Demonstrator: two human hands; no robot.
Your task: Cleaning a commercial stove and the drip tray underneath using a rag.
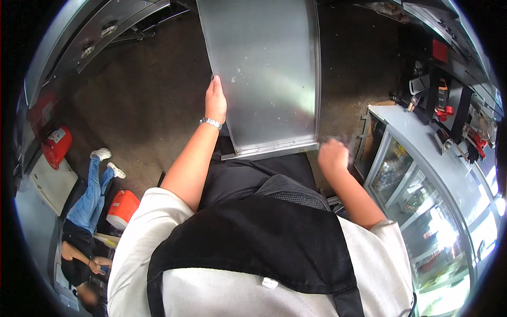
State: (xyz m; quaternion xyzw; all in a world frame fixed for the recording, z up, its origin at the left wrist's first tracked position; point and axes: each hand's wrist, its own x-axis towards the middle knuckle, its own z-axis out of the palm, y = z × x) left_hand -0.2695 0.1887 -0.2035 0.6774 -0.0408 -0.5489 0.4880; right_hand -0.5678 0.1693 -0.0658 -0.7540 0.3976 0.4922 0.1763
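A long stainless-steel panel (269, 79) with raised side edges stretches away from my lap, its face dotted with pale specks. My left hand (216, 101) grips its left edge, thumb lying along the rim. At the near end a flanged metal lip (273, 152) rests close to my dark trousers. Just off the near right corner is my right hand (334, 156), curled and blurred by motion. Whether it holds something small cannot be made out. A metal-link bracelet (211, 123) circles my left wrist.
On the right stands a glass-doored display fridge (422, 202) with tools on its top (420, 119). A person (89, 206) is at the left, near an orange cooler (122, 210) and a red container (57, 146). Metal equipment with knobs (109, 29) is at upper left.
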